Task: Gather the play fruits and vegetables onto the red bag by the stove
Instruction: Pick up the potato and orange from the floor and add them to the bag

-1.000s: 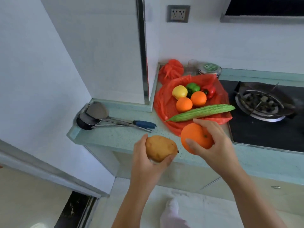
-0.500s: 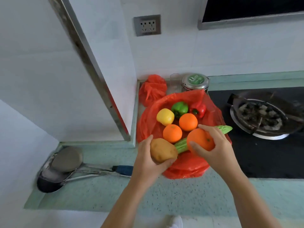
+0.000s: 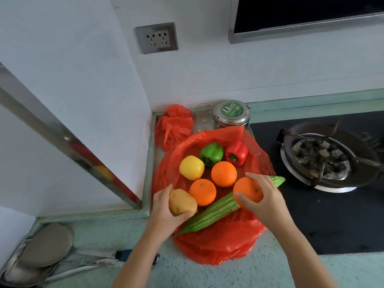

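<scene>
A red plastic bag (image 3: pixel 218 244) lies spread on the counter left of the stove. On it rest a yellow fruit (image 3: pixel 191 167), a green pepper (image 3: pixel 212 153), a red pepper (image 3: pixel 236 152), two oranges (image 3: pixel 224 173) (image 3: pixel 202 192) and a long green bitter gourd (image 3: pixel 209 214). My left hand (image 3: pixel 164 208) grips a brown potato (image 3: pixel 181 202) over the bag's left edge. My right hand (image 3: pixel 264 198) holds a third orange (image 3: pixel 248 192) just above the gourd's right half.
A black gas stove with a burner (image 3: pixel 320 161) fills the right. A metal tin (image 3: pixel 231 114) and a bunched red bag (image 3: pixel 173 125) sit behind. Ladles and spatulas (image 3: pixel 41 252) lie at the lower left. A white wall corner with a metal strip (image 3: pixel 68 140) stands left.
Both hands have moved forward over the red bag with the potato and the orange. The view has come closer and looks more steeply down.
</scene>
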